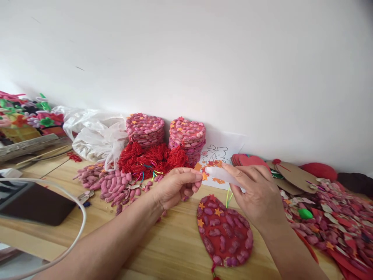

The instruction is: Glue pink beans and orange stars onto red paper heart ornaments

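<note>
My right hand (258, 192) grips a white backing sheet (217, 173) that carries several small orange and red star stickers. At the sheet's left edge, the fingertips of my left hand (182, 184) pinch an orange star sticker (204, 177). Below my hands, a red rounded plaque (227, 233) covered with pink peanuts lies on the wooden table. Orange stars and one red star sit along its upper left, a yellow-green cord loop is at its top, and a red cord hangs from its bottom.
Two stacks of peanut-covered plaques (145, 130) stand by the wall behind red tassels (153, 157). Loose peanuts (112, 184), a plastic bag (96, 134) and a dark device (37, 202) are left. Cardboard shapes (294, 177) and a peanut heap (335, 217) lie right. Outlined paper (237, 142) leans behind my hands.
</note>
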A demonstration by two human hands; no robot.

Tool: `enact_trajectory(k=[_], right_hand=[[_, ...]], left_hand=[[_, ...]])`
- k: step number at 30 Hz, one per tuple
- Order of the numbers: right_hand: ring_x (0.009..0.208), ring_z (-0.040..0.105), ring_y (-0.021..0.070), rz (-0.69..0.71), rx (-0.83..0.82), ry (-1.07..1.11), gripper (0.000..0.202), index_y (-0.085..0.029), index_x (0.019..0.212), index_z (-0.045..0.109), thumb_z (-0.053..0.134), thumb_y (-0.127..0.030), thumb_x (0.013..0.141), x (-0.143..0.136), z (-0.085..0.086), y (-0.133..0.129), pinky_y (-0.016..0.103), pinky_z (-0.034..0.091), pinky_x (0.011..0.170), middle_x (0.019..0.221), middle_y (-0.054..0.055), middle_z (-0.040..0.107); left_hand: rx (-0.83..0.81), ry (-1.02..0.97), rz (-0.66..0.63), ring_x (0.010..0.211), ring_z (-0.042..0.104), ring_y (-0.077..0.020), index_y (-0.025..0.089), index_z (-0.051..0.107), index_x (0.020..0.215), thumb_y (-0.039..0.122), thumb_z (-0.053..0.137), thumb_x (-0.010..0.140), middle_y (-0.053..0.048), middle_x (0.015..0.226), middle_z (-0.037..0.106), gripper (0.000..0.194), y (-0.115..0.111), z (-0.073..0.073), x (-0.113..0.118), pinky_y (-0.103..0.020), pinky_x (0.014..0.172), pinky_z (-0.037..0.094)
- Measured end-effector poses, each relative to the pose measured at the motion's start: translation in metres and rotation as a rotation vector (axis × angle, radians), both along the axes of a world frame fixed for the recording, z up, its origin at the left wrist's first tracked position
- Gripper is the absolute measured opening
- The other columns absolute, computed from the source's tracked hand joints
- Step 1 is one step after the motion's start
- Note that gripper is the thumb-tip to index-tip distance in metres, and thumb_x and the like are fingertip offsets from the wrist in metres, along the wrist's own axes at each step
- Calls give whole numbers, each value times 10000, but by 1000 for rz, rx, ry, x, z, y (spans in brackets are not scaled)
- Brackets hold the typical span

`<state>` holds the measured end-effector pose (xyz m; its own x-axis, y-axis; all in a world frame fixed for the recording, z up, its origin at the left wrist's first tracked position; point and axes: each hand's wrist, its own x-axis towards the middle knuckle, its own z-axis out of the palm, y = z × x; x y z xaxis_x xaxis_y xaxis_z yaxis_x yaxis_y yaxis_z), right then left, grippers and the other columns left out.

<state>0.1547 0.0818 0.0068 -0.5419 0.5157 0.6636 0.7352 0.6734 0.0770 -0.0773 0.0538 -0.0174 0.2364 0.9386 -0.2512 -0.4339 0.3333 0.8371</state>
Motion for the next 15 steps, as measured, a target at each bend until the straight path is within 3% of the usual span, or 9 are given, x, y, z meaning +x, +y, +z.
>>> enact_trajectory(k=[4, 7, 11, 15], right_hand=[[1007, 607, 246, 9, -135, 216, 404, -261, 1280, 619, 624, -163, 888, 1, 2, -1, 393, 480, 933, 1127, 50, 704], [959, 648, 230, -1, -436, 408, 356, -274, 1199, 590, 693, -301, 860, 0, 6, -7, 360, 510, 864, 1119, 43, 690], [771, 635, 205, 84, -858, 573, 290, -264, 1054, 576, 697, -424, 846, -2, 14, -15, 309, 514, 657, 924, 27, 672], [838, 633, 218, 263, -1132, 581, 303, -254, 1125, 631, 651, -441, 887, -4, 20, -19, 309, 512, 698, 968, 44, 673]], left_hand=[[32, -34, -3, 511, 464, -59, 125, 661, 701, 299, 806, 682, -15, 636, 595, 228, -1, 2, -1, -187, 430, 233], [70, -58, 11, 536, 488, -55, 130, 668, 731, 290, 805, 715, -12, 660, 607, 211, -1, 3, -1, -177, 449, 258], [120, -63, 66, 541, 492, -51, 148, 675, 755, 305, 816, 729, 2, 651, 600, 212, -1, 5, -1, -170, 458, 269], [142, -24, 106, 459, 391, -29, 169, 684, 802, 358, 823, 735, 22, 626, 585, 244, -1, 4, -1, -178, 426, 205]])
